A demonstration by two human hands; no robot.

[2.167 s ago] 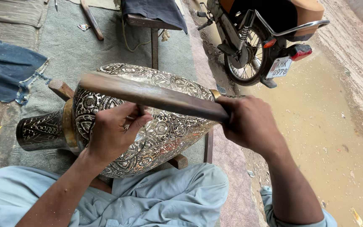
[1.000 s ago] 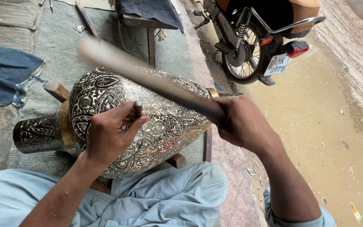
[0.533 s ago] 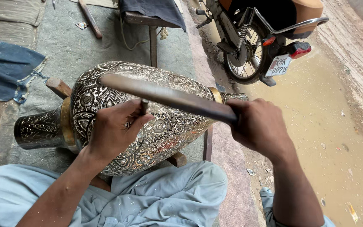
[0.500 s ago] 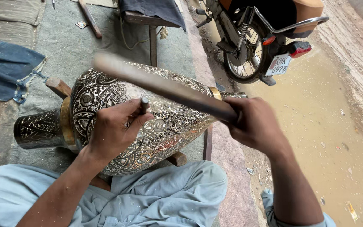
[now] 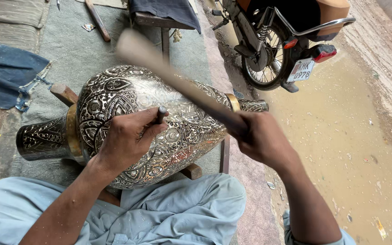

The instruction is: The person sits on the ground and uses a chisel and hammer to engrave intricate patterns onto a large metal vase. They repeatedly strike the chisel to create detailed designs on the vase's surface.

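- The left hand (image 5: pixel 128 138) rests on the belly of the vase, its fingers (image 5: pixel 148 119) pinched tight around a small steel punch (image 5: pixel 161 113); only the punch's blunt head shows, pointing up and away from the body, its tip hidden against the metal.
- The right hand (image 5: pixel 262 138) is clenched around the near end of a long wooden striking stick (image 5: pixel 178 75), blurred, raised above the vase.
- The stick slants from the right fist up and leftward across the vase, so its far end hangs above and a little beyond the punch head; the left hand is the nearer one to the punch.
- The engraved metal vase (image 5: pixel 178 131) lies on its side across a wooden stand (image 5: pixel 63 93), long axis left to right, neck (image 5: pixel 41 140) on the left, over the person's lap.
- Beyond stand a motorcycle (image 5: pixel 286 41) and a muddy puddle (image 5: pixel 355 136).
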